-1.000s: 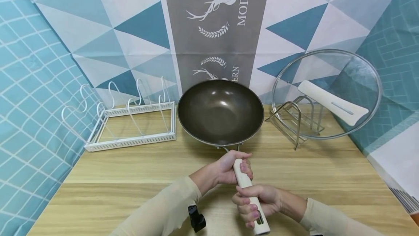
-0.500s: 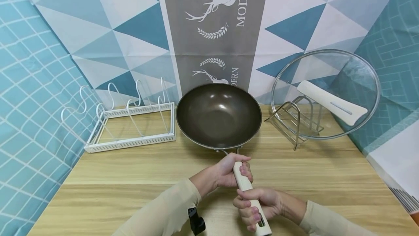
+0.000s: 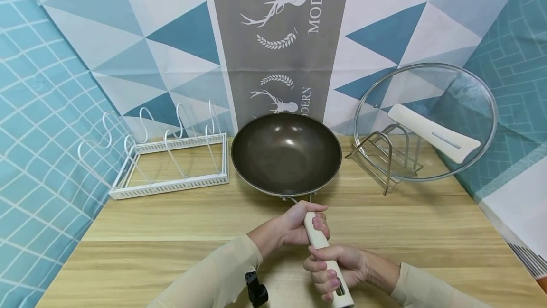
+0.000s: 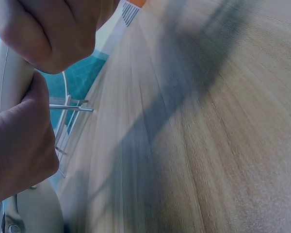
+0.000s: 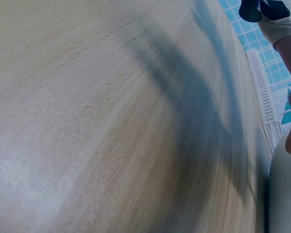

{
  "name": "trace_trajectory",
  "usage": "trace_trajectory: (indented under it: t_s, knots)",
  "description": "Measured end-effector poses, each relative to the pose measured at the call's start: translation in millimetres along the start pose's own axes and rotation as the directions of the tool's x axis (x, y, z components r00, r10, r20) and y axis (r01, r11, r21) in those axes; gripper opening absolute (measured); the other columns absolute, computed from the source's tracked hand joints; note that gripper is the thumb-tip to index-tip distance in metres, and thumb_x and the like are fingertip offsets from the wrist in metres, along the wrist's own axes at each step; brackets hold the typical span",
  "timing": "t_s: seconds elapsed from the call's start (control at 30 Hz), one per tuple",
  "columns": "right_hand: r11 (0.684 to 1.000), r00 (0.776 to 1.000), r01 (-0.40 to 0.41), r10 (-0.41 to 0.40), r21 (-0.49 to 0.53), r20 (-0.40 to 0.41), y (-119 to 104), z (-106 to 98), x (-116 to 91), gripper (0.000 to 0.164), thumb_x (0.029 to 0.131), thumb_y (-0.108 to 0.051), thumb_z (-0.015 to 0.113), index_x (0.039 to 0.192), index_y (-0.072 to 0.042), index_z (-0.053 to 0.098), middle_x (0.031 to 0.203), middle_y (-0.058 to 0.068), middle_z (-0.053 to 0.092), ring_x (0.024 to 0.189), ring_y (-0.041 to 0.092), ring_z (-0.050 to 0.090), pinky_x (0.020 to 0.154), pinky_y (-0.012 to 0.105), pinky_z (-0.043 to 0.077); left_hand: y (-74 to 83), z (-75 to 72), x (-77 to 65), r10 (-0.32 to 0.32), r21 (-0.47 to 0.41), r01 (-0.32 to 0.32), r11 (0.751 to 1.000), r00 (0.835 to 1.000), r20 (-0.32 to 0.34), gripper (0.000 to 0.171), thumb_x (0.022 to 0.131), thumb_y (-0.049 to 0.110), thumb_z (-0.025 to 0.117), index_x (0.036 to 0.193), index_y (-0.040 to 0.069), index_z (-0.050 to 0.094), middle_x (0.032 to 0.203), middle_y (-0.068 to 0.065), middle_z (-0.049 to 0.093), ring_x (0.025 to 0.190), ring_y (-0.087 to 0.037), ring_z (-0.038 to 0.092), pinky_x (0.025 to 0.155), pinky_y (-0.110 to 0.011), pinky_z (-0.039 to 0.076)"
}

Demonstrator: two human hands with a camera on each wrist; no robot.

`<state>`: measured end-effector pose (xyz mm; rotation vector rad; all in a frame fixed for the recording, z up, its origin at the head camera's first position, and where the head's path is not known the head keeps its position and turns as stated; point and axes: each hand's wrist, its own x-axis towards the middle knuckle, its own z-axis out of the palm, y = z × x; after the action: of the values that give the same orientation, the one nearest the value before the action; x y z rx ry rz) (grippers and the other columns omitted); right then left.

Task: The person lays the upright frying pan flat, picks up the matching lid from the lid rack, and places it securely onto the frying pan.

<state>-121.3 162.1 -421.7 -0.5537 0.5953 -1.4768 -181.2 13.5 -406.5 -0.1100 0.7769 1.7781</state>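
Observation:
A dark wok (image 3: 286,156) with a long cream handle (image 3: 318,240) is in the middle of the head view, its bowl tipped so the inside faces me. My left hand (image 3: 296,225) grips the handle close to the bowl, thumb along the top. Farther back, my right hand (image 3: 351,266) wraps its fingers round the same handle near its end. In the left wrist view, both the left hand (image 4: 22,141) and the right hand (image 4: 58,29) hold the handle. The wok's pale outer wall (image 5: 283,189) shows in the right wrist view, beside a shadow on the wood.
Left of the wok, a white wire rack (image 3: 171,184) with upright loops stands on the wooden table (image 3: 179,225). At the right, a metal stand (image 3: 389,161) holds a large glass lid (image 3: 461,104) with a cream handle, leaning upright. Patterned walls close the back and left.
The wok's bowl has come down slightly in the head view, its far rim most of all. Both hands keep their hold on the handle and have shifted very little.

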Motion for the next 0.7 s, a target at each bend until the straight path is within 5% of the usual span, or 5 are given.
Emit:
trace_trajectory:
  t_s: [0.7]
  knots:
    - [0.999, 1.000, 0.013, -0.013, 0.031, 0.009, -0.9, -0.2, 0.1, 0.033, 0.102, -0.050, 0.028, 0.080, -0.028, 0.041, 0.066, -0.019, 0.042, 0.062, -0.005, 0.041, 0.079, 0.014, 0.039, 0.2, 0.5, 0.9, -0.001, -0.013, 0.001, 1.000, 1.000, -0.012, 0.041, 0.098, 0.023, 0.038, 0.058, 0.018, 0.032, 0.054, 0.012, 0.035, 0.046, 0.001, 0.039, 0.065, -0.013, 0.033]
